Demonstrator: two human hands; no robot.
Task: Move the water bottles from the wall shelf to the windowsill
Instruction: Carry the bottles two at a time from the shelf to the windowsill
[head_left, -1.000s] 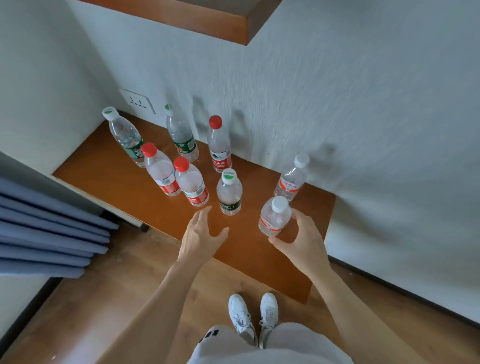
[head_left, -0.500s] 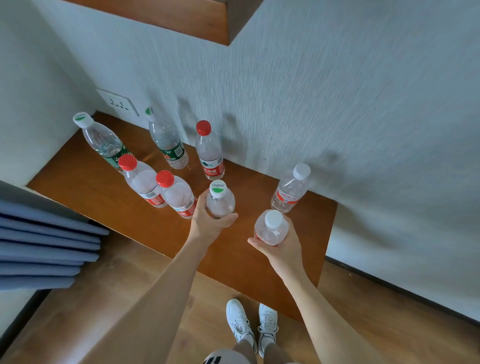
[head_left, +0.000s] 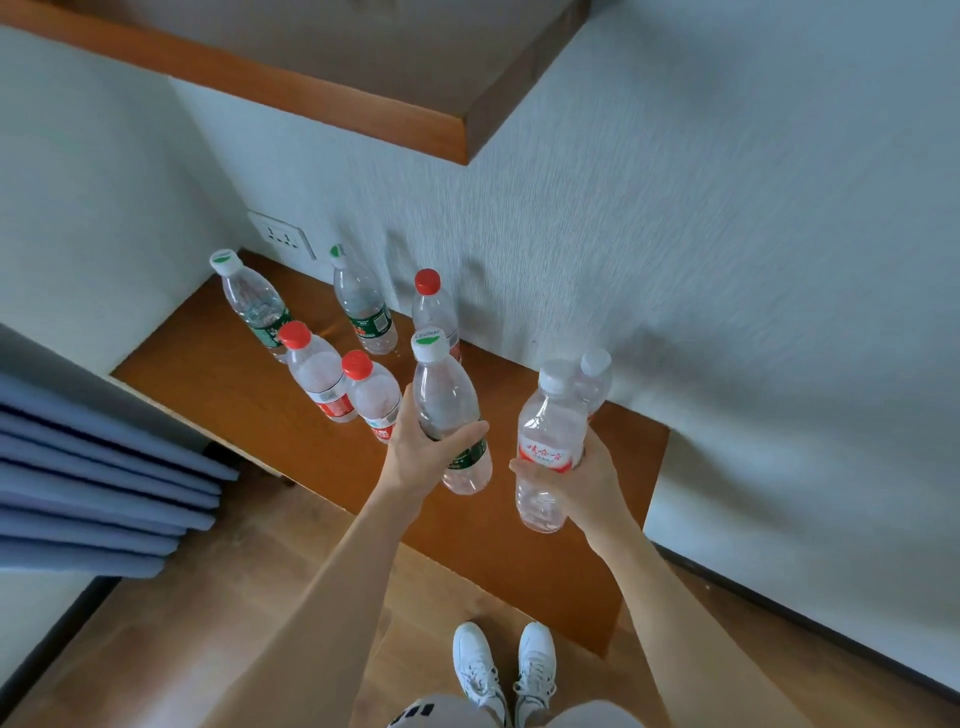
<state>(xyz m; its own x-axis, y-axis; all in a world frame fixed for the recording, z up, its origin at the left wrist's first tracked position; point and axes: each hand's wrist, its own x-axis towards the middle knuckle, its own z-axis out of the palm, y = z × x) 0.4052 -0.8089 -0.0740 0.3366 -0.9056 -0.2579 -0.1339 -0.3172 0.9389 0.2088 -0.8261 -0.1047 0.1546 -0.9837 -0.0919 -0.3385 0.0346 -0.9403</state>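
My left hand (head_left: 423, 452) grips a clear bottle with a green label and a white-and-green cap (head_left: 449, 410), lifted off the brown wall shelf (head_left: 218, 384). My right hand (head_left: 582, 480) grips a white-capped bottle with a red label (head_left: 548, 441), also raised above the shelf. Several bottles still stand on the shelf: two red-capped ones (head_left: 317, 371) (head_left: 374, 395) near the front left, a red-capped one (head_left: 434, 306) by the wall, two green-labelled ones (head_left: 252, 301) (head_left: 363, 306) at the back, and a white-capped one (head_left: 595, 379) partly hidden behind the bottle in my right hand.
An upper wooden shelf (head_left: 332, 98) overhangs from the wall. A wall socket (head_left: 283, 234) sits above the shelf's back corner. Blue curtain folds (head_left: 88, 483) hang at the left. Wood floor and my white shoes (head_left: 501, 670) lie below.
Both hands went from reaching to gripping a bottle each, then lifted them up off the shelf. The view tilted upward.
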